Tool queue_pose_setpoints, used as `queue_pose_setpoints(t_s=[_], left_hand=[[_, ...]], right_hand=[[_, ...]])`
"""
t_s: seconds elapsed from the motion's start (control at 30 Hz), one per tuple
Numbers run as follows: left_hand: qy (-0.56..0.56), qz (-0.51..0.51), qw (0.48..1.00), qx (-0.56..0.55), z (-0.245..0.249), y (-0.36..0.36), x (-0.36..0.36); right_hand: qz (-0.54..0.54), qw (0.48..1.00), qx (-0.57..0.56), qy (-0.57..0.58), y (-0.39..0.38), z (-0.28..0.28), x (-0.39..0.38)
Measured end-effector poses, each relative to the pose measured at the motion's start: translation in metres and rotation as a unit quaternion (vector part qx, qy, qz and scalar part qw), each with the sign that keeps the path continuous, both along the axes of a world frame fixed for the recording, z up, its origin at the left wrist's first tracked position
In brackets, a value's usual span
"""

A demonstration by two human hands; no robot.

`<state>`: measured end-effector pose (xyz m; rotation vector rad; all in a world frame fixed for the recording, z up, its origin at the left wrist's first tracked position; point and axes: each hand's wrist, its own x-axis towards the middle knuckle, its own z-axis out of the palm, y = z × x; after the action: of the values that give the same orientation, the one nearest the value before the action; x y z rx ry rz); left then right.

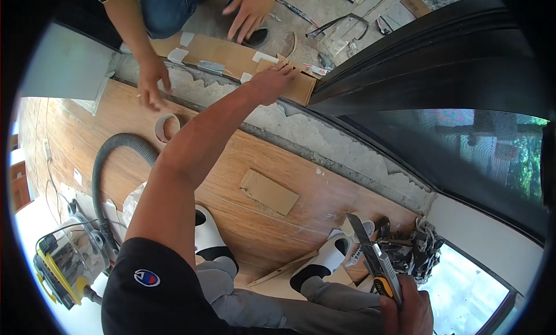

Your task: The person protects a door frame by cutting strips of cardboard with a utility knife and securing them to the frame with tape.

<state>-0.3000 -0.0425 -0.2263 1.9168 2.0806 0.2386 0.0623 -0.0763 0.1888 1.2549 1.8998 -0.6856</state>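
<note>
My left hand [272, 84] reaches forward across the door threshold to a folded piece of cardboard [300, 89] at the end of a long cardboard strip [223, 52]. Its fingers bend over the cardboard's raised edge, partly hidden. In my right hand [408, 312], low in the view, is a utility knife [382, 271] with a yellow-and-black handle. The blade is out and points up and to the left, away from the cardboard. A loose cardboard piece [269, 191] lies on the wood-look floor between my arms.
Opposite me a person crouches, one hand [252, 13] over the strip and another hand [152, 83] near a tape roll [168, 128]. A black-framed door [417, 63] stands right. A vacuum cleaner [75, 265] with its hose [104, 161] is left; a crumpled black bag [414, 251] lies right.
</note>
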Motion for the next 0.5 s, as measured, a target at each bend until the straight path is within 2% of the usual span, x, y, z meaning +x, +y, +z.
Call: queue_pose_setpoints(t_s=[0.17,0.4,0.5], left_hand=[[-0.041,0.009,0.999,-0.011,0.000,-0.003,-0.006],[0.010,0.002,1.000,-0.023,0.004,0.006,-0.011],[-0.034,-0.018,0.998,-0.045,0.004,0.015,-0.014]], right_hand=[[0.026,0.999,0.001,0.045,0.000,-0.006,0.012],[0.058,0.993,0.009,0.100,0.002,-0.010,0.019],[0.094,0.986,0.022,0.132,0.002,-0.011,0.019]])
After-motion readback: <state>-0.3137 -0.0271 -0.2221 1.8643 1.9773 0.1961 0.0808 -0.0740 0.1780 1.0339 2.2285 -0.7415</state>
